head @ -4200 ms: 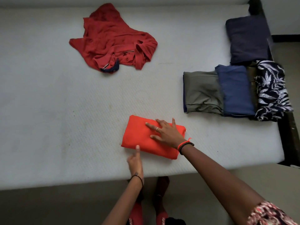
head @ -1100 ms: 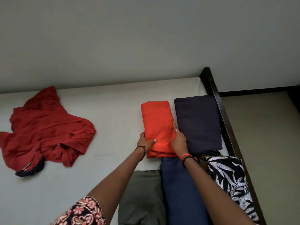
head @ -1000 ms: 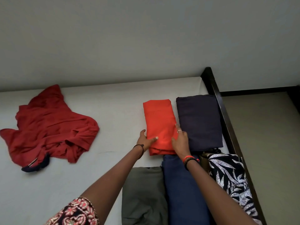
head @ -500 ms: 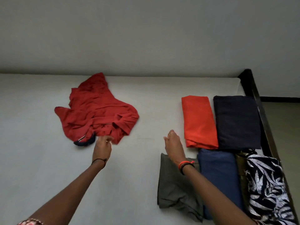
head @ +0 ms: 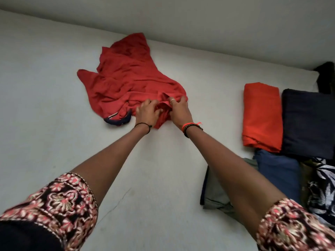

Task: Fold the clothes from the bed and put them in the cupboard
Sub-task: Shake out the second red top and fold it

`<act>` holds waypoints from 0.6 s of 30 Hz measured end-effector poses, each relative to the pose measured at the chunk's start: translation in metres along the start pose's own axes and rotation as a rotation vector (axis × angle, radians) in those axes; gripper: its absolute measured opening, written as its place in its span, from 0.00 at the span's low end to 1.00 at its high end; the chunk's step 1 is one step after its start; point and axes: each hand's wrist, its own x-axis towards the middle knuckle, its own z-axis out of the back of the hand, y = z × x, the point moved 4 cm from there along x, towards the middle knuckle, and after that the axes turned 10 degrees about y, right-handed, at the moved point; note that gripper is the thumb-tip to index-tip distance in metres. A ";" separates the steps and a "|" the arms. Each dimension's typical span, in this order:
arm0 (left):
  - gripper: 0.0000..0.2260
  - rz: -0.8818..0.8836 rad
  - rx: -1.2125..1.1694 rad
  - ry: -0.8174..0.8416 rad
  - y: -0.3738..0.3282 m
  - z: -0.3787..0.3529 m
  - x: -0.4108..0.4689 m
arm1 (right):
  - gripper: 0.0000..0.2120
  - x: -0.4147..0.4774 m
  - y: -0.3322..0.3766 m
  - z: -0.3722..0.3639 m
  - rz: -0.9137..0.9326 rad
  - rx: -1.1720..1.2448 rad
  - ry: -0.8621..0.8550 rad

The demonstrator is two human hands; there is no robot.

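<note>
A crumpled red polo shirt (head: 130,82) with a dark blue collar lies on the white mattress (head: 45,87) near the wall. My left hand (head: 147,113) and my right hand (head: 179,110) both grip a bunch of its fabric at the near right edge. To the right lie folded clothes: an orange piece (head: 262,115), a dark navy piece (head: 308,122), a blue piece (head: 277,171), a grey-green piece (head: 215,192) partly under my right arm, and a black-and-white leaf-print piece (head: 322,187).
A grey wall (head: 199,20) runs along the far side of the bed. The dark bed frame corner (head: 324,77) shows at the far right, beyond the navy piece. No cupboard is in view.
The folded orange piece was set down beside the navy one and let go. Both hands moved left to the red shirt and now grip its near edge. The view swung left.
</note>
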 end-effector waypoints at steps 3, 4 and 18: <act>0.12 -0.115 -0.184 0.031 0.005 0.002 -0.023 | 0.18 -0.016 0.005 0.012 0.032 -0.004 -0.043; 0.12 -0.119 -0.245 0.071 0.008 0.003 -0.032 | 0.16 -0.023 0.005 0.014 0.050 -0.023 -0.053; 0.34 -0.167 -0.276 0.031 -0.069 0.144 -0.144 | 0.15 -0.188 0.105 0.185 0.233 0.795 0.012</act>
